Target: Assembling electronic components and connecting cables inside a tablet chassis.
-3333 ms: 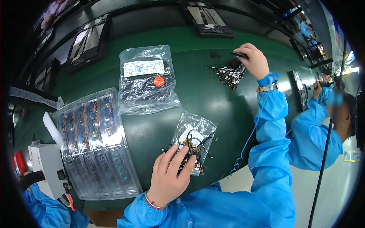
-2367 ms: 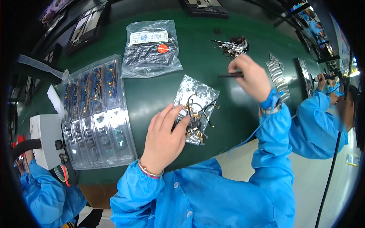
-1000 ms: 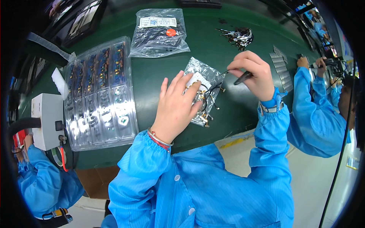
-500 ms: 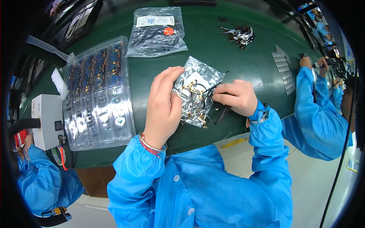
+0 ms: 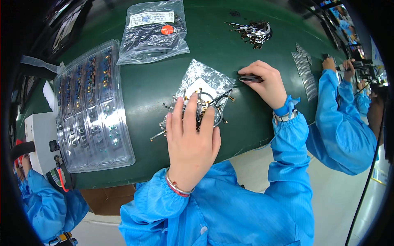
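Observation:
My left hand (image 5: 192, 143) lies palm down with fingers spread over a loose heap of short cables (image 5: 223, 99) with gold-coloured ends. The heap rests on a clear plastic bag (image 5: 200, 70) with a white label, and part of it is hidden under my fingers. To the right of the bag, my right hand (image 5: 269, 84) is closed round black tweezers (image 5: 251, 78), held just above the green table. The tips of the tweezers are hard to make out.
A clear blister tray (image 5: 125, 135) of small circuit boards stands left, beside a white box (image 5: 40, 137). Behind lie a bag of black parts (image 5: 154, 41) and a pile of thin cables (image 5: 256, 35). Metal part sheets (image 5: 304, 67) lie right, near a co-worker's sleeve (image 5: 330, 110).
My left hand has come off the bag's left edge and spread flat over the cables, which are more scattered. My right hand has moved up and right, away from the heap, with the tweezers.

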A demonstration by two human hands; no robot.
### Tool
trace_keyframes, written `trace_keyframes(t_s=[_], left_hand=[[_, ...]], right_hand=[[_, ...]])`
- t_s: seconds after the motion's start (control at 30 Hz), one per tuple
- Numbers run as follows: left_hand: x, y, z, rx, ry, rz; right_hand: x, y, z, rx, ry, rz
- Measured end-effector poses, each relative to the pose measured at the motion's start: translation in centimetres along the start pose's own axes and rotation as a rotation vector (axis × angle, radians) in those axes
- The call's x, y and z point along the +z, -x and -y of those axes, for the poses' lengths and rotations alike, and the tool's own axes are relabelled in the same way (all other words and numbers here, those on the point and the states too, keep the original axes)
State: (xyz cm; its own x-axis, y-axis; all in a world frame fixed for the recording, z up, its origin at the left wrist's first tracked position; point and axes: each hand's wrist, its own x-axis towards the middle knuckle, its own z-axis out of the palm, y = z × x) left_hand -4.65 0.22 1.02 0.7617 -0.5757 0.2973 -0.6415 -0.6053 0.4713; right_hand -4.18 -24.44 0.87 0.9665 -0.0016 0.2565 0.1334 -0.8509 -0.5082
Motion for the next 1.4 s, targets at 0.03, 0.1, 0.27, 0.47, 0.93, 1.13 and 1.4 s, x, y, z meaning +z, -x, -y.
trace_keyframes(t_s=[0.03,0.1,0.27,0.47,0.93,1.13,1.4], left_hand=[[0.4,0.1,0.1,-0.005,0.001,0.004],[1.0,0.1,0.2,0.013,-0.002,0.028],[1.4,0.2,0.6,0.021,0.011,0.009],[1.4,0.4,1.0,0.051,0.044,-0.023],[1.8,0.9,1.2,0.094,0.026,-0.044],[2.0,1.1,1.2,0.076,-0.003,-0.029],[2.3,1.3,1.2,0.064,-0.050,-0.027]], right_hand=[[0.3,-0.2,0.1,0.027,-0.018,0.003],[0.6,-0.2,1.3,0.165,0.054,0.003],[1.6,0.2,3.1,0.369,0.175,-0.040],[1.5,0.6,2.7,0.333,0.127,-0.065],[2.3,0.9,3.0,0.249,0.141,-0.111],[1.8,2.1,5.9,-0.142,-0.022,0.017],[2.7,2.1,5.9,-0.163,0.099,0.172]])
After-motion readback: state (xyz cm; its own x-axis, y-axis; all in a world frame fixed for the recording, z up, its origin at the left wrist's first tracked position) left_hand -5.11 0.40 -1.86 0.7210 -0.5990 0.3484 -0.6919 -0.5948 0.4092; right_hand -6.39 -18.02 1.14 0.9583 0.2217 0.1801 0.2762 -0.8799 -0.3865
